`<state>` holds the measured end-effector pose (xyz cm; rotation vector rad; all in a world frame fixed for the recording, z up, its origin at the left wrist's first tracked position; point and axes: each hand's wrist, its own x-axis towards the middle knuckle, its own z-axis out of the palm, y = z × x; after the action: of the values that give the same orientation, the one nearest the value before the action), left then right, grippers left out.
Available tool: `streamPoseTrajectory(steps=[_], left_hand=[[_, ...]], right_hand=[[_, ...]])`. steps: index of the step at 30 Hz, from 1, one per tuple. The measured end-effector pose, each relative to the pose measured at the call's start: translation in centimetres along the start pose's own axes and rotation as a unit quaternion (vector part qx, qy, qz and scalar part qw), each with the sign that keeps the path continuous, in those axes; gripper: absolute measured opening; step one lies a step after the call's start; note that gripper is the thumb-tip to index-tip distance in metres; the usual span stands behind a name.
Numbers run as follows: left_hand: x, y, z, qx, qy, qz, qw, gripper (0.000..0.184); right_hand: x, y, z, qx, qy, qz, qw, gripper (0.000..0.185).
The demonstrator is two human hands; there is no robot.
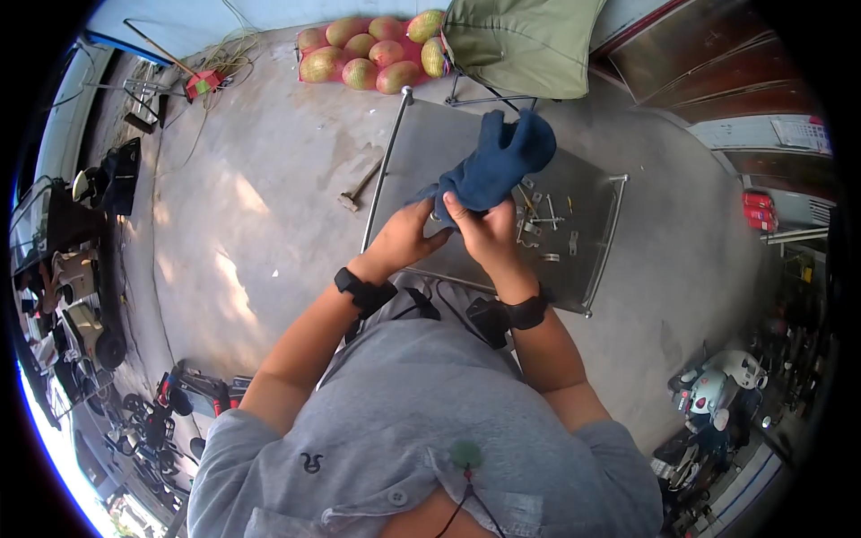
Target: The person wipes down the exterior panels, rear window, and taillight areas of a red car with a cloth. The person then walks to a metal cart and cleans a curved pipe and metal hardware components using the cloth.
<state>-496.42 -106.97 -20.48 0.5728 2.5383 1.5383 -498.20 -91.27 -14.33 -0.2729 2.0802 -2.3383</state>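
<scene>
A dark blue cloth item (502, 161), bunched and with finger-like lobes at its upper end, is held up over a low grey metal table (560, 282). My left hand (402, 238) grips its lower left edge between thumb and fingers. On the cloth's lower right side, my right hand (489, 233) pinches it with the thumb on top. Small metal brackets (550, 257) and bolts (552, 208) lie on the table to the right of my right hand.
A hammer (359, 184) lies on the floor left of the table. Beyond the table are netted melon-like fruits (360, 73) and a green folding chair (525, 45). Helmets (708, 392) are at the lower right.
</scene>
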Motion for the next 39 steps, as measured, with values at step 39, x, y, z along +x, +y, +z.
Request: streamPoseTrajectory(steps=[39], left_hand=[[3.5, 8.3, 0.8, -0.089, 0.055, -0.096, 0.99, 0.021]], right_hand=[[6.1, -2.3, -4.9, -0.378, 0.075, -0.026, 0.923, 0.035]])
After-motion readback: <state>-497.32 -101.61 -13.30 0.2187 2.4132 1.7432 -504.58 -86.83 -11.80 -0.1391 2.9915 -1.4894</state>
